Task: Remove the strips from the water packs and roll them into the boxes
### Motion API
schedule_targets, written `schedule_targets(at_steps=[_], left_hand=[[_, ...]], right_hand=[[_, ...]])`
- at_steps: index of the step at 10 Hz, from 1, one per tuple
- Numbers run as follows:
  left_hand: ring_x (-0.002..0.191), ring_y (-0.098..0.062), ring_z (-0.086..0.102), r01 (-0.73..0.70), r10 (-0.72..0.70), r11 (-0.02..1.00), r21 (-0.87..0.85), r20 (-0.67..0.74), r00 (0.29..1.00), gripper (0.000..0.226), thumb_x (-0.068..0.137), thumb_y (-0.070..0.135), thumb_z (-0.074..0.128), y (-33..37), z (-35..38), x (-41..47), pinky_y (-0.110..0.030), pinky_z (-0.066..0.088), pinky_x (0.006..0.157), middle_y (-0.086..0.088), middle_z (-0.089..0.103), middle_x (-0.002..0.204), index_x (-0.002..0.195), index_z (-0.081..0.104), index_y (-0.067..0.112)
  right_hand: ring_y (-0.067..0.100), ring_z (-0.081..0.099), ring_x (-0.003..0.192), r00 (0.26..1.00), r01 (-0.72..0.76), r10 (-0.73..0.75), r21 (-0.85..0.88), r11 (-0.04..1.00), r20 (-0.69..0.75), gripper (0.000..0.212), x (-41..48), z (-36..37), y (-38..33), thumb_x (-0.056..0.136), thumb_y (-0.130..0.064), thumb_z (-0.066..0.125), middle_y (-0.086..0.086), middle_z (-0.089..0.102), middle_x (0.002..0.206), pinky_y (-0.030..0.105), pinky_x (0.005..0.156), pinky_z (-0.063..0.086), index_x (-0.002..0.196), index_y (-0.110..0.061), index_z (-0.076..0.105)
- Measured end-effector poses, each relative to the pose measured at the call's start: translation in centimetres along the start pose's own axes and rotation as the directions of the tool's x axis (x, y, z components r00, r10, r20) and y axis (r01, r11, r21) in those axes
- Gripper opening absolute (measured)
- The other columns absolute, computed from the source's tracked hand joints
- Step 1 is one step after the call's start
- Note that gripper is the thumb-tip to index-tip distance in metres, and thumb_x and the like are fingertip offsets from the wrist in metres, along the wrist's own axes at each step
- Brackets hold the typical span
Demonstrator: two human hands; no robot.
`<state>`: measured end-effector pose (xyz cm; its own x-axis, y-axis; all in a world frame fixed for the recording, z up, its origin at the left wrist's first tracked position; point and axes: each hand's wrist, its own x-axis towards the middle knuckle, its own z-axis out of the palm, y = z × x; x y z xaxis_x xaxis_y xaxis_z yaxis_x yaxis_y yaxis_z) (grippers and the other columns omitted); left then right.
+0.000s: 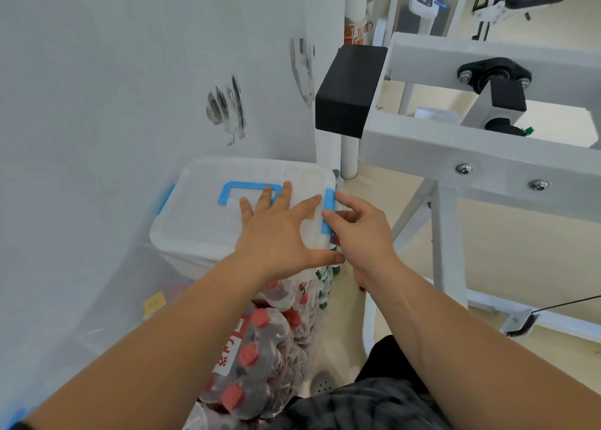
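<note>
Pinching the blue latch [329, 213] on the right edge of the box [192, 260], the right hand [361, 234] curled round it. The left hand [276, 231] pressed flat, fingers spread, on the lid [201, 208]. The box seemed light, stiff and smooth, best held at its latches. The water packs [260, 348] lay just below, probably heavy.

one box [195, 221] — two hands [276, 234] [364, 234]

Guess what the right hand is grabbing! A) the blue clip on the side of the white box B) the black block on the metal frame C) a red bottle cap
A: the right hand pinches the blue clip at the edge of the white box, while the left hand lies flat on the lid.
</note>
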<state>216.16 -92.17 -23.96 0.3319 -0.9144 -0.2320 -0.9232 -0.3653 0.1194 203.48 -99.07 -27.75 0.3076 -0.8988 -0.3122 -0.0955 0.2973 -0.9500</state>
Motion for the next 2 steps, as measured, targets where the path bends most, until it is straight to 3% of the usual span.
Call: schedule_targets(at_steps=[1,2], left_hand=[[0.154,-0.030,-0.005,-0.004,0.004,1.000,0.005,0.006,1.000,0.113,0.054,0.099,0.041,0.10,-0.28,-0.10,-0.065,-0.001,0.119,0.000,-0.001,0.168,0.151,0.009,0.051],[0.154,-0.026,-0.006,-0.028,0.026,0.999,-0.042,-0.053,0.998,0.115,0.054,0.099,0.038,-0.50,-0.97,-0.86,-0.063,0.001,0.120,0.003,0.000,0.168,0.152,0.010,0.047]], right_hand=[[0.022,0.074,0.088,1.000,0.015,-0.014,-0.035,0.999,0.023,0.036,0.30,-0.26,-0.35,0.090,-0.023,0.075,0.005,0.073,0.093,0.042,0.082,0.063,0.123,-0.034,0.065],[0.015,0.068,0.094,0.997,0.073,-0.069,-0.181,0.981,0.024,0.038,0.26,-0.50,-1.14,0.089,-0.030,0.074,-0.002,0.067,0.108,0.037,0.085,0.061,0.125,-0.035,0.063]])
